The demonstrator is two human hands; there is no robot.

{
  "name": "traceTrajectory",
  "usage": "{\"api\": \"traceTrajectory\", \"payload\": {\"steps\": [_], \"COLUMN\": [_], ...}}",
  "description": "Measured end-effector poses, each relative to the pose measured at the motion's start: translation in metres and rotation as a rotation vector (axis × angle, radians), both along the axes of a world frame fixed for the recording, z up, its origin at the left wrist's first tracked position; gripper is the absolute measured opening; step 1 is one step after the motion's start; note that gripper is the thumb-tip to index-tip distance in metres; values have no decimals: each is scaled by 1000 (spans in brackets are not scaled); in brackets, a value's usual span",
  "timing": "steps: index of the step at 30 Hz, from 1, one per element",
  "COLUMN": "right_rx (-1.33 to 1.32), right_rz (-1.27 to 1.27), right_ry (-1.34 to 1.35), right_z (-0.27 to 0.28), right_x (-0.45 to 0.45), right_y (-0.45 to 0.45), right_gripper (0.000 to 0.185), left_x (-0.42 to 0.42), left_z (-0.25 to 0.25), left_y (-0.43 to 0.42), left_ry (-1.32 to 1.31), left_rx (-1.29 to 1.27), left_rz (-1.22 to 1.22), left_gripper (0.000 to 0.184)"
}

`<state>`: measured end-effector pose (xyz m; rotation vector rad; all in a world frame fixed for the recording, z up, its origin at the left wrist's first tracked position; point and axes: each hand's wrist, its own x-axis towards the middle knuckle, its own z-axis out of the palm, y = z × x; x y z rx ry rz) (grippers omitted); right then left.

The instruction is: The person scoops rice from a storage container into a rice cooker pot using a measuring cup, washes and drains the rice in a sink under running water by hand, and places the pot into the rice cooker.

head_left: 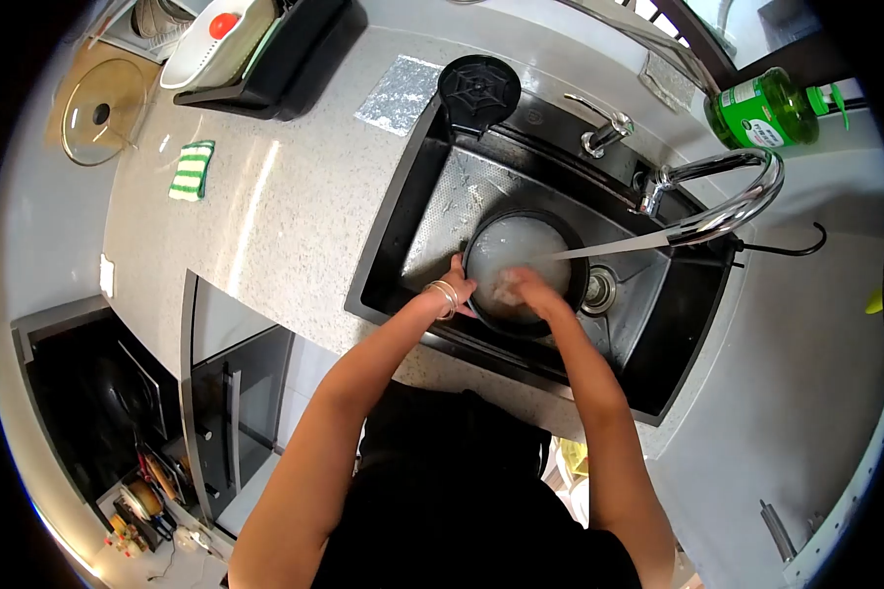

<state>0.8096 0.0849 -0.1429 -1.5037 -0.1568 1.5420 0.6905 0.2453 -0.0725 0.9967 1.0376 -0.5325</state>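
Inside the sink (432, 211), your left hand (457, 287), ringed at the wrist by bangles (446, 297), is set against the side of a dark pot (581, 280); your right hand (523, 288) is partly in its cloudy water (521, 239). A faucet (746, 201) at the sink's far edge runs a stream into the pot, which sits beside the sink's drain (599, 290). Beyond the sink: green bottle (766, 110). On the counter, well apart from the sink: striped cloth (193, 170)
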Motion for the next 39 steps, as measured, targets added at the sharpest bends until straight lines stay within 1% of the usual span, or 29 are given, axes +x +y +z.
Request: {"api": "traceTrajectory", "payload": {"steps": [1, 4, 5, 8, 11, 14, 17, 20, 23, 26, 29, 32, 35, 38, 39], "right_rx": [44, 180, 239, 110, 42, -17, -75, -50, -83, -78, 17, 49, 4, -107, -76], "right_rz": [-136, -400, -377, -595, -675, -659, -650, -633, -655, -736, -765, -832, -838, -881, -810], "right_ry": [104, 435, 374, 446, 531, 516, 497, 512, 475, 530, 489, 482, 453, 383, 382], "right_z": [5, 2, -24, 0, -14, -1, 14, 19, 60, 60, 39, 29, 17, 37, 39], "right_x": [6, 29, 36, 40, 52, 55, 58, 63, 50, 51, 57, 59, 59, 53, 53], "right_y": [-3, -10, -16, 3, 14, 27, 37, 32, 42, 45, 43, 39, 37, 43, 41], "right_gripper": [36, 30, 32, 35, 40, 42, 45, 44, 42, 39, 37, 33, 31, 31, 31], "left_x": [1, 1, 0, -2, -3, -3, -1, 3, 10, 13, 11, 11, 15, 18, 19], "left_z": [4, 7, 7, 2, 0, 2, 21, 15, 6, -6, 10, 14, 8, 18, 15], "left_y": [2, 0, 0, 1, 0, 4, 5, 6, 2, 1, 5, 5, 5, 11, 12], "left_ry": [-3, -25, -34, -42, -60, -81, -30, 18, 58, 39, 38, 70, 62, 31, 28], "left_rx": [-4, 16, 28, -3, 41, -7, 5, -35, -40, -23, -67, -50, -61, -48, -42], "left_rz": [-15, -8, 5, 17, 1, -45, -42, -16, 0, -28, -21, -3, 12, -12, -16], "left_gripper": [70, 69, 69, 68, 66, 68, 67, 67, 63, 65, 66, 67, 67, 67, 67]}}
